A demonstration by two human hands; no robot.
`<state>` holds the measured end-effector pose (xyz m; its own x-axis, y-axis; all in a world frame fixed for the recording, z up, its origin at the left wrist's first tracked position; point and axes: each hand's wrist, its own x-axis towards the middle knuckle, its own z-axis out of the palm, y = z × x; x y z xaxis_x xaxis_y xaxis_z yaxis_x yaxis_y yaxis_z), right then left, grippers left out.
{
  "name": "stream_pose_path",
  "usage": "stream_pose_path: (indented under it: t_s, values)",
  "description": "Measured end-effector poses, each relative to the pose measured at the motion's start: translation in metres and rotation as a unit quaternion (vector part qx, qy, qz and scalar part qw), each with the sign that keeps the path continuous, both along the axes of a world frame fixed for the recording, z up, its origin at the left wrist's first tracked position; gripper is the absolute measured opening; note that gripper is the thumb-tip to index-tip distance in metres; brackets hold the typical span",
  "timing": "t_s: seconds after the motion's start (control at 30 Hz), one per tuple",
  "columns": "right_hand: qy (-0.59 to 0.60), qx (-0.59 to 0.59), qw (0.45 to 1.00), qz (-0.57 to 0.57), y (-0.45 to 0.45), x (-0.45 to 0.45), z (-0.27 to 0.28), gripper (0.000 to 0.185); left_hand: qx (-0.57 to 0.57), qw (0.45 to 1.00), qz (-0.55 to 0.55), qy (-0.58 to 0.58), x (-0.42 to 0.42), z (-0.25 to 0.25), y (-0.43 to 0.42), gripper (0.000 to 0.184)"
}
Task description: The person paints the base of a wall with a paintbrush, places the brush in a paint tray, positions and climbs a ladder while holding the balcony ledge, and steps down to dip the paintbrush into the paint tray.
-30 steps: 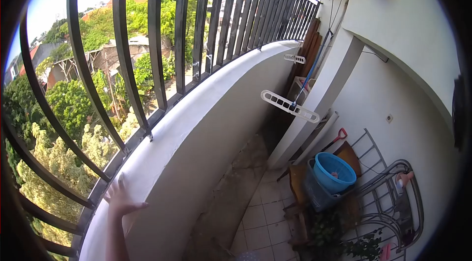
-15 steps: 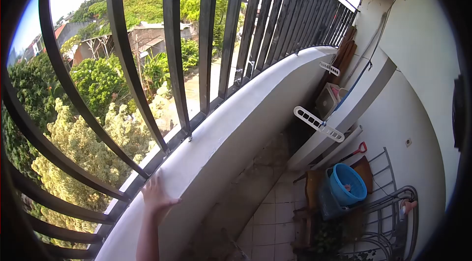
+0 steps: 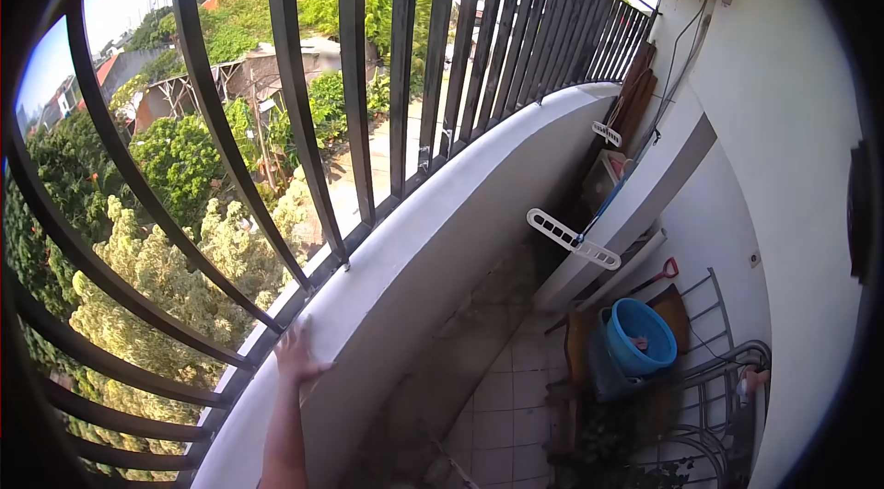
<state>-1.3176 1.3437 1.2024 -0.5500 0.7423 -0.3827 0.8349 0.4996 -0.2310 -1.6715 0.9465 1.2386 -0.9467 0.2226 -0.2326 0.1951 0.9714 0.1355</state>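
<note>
My left hand point(image 3: 296, 358) rests on top of the white parapet wall point(image 3: 391, 261). Its fingers lie flat towards the foot of the black metal railing point(image 3: 357, 75), with the thumb stretched out to the right; it holds nothing. At the far right, my right hand point(image 3: 759, 379) shows only in small part, beside the wall and in front of grey coiled hose point(image 3: 727, 355). Its fingers look closed around something small and whitish that I cannot make out.
A blue basin point(image 3: 637, 334) stands on a wooden chair point(image 3: 677, 309) below. White slotted hangers point(image 3: 573, 238) hang by the pillar. A red-handled tool point(image 3: 665, 270) and a metal rack point(image 3: 718, 305) lean at the right wall. Trees and roofs lie beyond the railing.
The view has shifted slightly, so the railing and basin sit a little differently in the picture. My left hand stays on the parapet with its fingers spread.
</note>
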Motion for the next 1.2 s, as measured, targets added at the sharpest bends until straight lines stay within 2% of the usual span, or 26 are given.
stream_pose_path:
  t_s: [0.67,1.2]
  values:
    - [0.037,-0.017,0.999,-0.016,-0.017,0.014,0.005,0.019,-0.013,1.0,0.005,-0.026,0.0,-0.001,0.002,0.135]
    - [0.02,-0.012,1.0,0.015,-0.021,0.015,0.002,0.019,-0.011,1.0,0.007,-0.024,-0.001,0.001,0.0,0.129]
